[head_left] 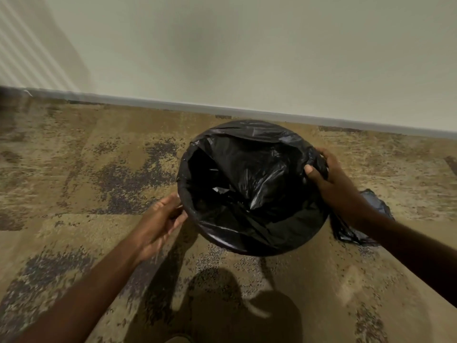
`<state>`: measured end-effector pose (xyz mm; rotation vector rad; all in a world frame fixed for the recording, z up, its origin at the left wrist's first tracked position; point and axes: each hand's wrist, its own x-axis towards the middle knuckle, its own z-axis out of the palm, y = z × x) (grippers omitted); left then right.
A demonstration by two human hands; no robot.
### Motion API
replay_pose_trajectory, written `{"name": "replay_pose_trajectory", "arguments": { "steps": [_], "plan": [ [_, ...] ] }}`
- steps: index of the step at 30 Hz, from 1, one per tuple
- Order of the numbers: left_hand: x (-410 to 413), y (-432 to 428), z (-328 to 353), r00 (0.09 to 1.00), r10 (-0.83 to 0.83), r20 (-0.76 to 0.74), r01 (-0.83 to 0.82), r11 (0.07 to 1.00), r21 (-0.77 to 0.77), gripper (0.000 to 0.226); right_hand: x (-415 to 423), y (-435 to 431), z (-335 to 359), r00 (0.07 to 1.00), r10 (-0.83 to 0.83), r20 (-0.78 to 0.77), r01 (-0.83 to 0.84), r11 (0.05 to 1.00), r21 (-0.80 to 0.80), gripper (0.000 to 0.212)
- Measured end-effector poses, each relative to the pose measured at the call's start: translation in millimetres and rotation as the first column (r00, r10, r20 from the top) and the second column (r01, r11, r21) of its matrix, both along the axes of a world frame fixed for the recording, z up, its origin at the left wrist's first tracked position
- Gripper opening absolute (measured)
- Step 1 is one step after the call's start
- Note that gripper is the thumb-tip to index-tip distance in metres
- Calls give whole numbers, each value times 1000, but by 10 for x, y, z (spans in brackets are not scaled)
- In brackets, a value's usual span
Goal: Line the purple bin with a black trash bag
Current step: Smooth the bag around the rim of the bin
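Centre right, the right hand [331, 179] gripped the black trash bag [247, 184] (bunched there); the left hand [160, 219] was too blurred to tell.

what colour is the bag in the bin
The bag is glossy black, clearest in the head view.

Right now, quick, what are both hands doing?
Left hand: blurred beside the crinkly black plastic trash bag, cannot tell.
Right hand: grips that bag's edge.
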<state>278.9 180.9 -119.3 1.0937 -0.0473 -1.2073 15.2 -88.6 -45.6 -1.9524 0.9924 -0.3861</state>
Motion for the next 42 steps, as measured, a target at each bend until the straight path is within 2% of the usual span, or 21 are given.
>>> {"name": "replay_pose_trajectory", "arguments": {
  "steps": [1, 3, 5, 7, 9, 11, 13, 15, 16, 18, 20, 22, 24, 25, 28, 31, 33, 35, 38, 40, 42],
  "plan": [
    [123, 16, 60, 996, -56, 73, 51, 997, 65, 37, -27, -26, 50, 996, 20, -86, -35, 983, -180, 55],
    [407, 2, 260, 961, -85, 265, 42, 985, 166, 49, -40, -80, 189, 981, 61, -185, -151, 841, -519, 60],
    [619, -156, 564, 860, -62, 507, -34, 984, 177, 58, 35, -149, 353, 956, 178, -235, -291, 696, -657, 50],
    [678, -502, 873, 617, -178, 767, 15, 977, 214, 51, 199, -224, 421, 862, 309, -402, -506, 573, -645, 37],
    [596, -977, 1069, 261, -320, 911, 100, 947, 304, 53, 438, -279, 389, 719, 410, -561, -690, 522, -503, 36],
    [460, -1450, 1143, -98, -408, 908, 151, 896, 418, 68, 684, -326, 332, 687, 426, -589, -697, 616, -367, 48],
    [348, -1772, 1127, -397, -503, 768, 95, 810, 579, 81, 885, -395, 268, 723, 386, -573, -623, 724, -298, 66],
    [321, -1901, 1055, -571, -566, 595, -44, 745, 666, 82, 1032, -432, 187, 725, 348, -594, -591, 758, -278, 79],
    [331, -1913, 1020, -590, -580, 562, -78, 733, 676, 80, 1082, -419, 141, 713, 339, -614, -594, 758, -271, 82],
    [359, -1890, 969, -515, -600, 612, -65, 740, 670, 76, 1091, -305, 99, 673, 289, -681, -613, 733, -295, 82],
    [393, -1852, 956, -358, -614, 704, -3, 754, 657, 76, 949, -106, 116, 709, 243, -662, -629, 641, -439, 73],
    [461, -1778, 989, -152, -625, 766, 70, 766, 639, 79, 711, 227, 192, 790, 376, -485, -604, 616, -506, 65],
    [539, -1676, 1039, 23, -643, 766, 152, 759, 633, 77, 441, 587, 253, 759, 547, -354, -652, 640, -407, 65],
    [573, -1627, 1059, 67, -657, 751, 188, 748, 637, 71, 308, 723, 246, 706, 606, -365, -708, 610, -355, 68],
    [566, -1502, 1036, 64, -684, 726, 221, 719, 658, 56, 21, 898, 148, 534, 630, -564, -844, 435, -312, 81],
    [501, -1407, 991, 77, -650, 756, 212, 752, 624, 53, -36, 874, 110, 508, 563, -652, -860, 362, -359, 86],
    [485, -1366, 992, 112, -625, 772, 227, 773, 593, 58, -56, 851, 160, 539, 593, -598, -842, 400, -362, 84],
    [487, -1303, 1048, 207, -619, 758, 237, 783, 575, 71, -107, 775, 255, 682, 574, -452, -729, 486, -483, 73],
    [512, -1103, 1151, 333, -607, 722, 198, 793, 576, 71, -222, 459, 419, 943, 304, -137, -333, 819, -468, 44],
    [533, -935, 1173, 401, -600, 692, 200, 795, 573, 53, -287, 198, 492, 995, -10, -101, -16, 968, -249, 47],
    [508, -794, 1168, 478, -625, 617, 251, 770, 586, 40, -334, 48, 493, 969, -169, -181, 198, 967, 158, 57]
  ]
}}
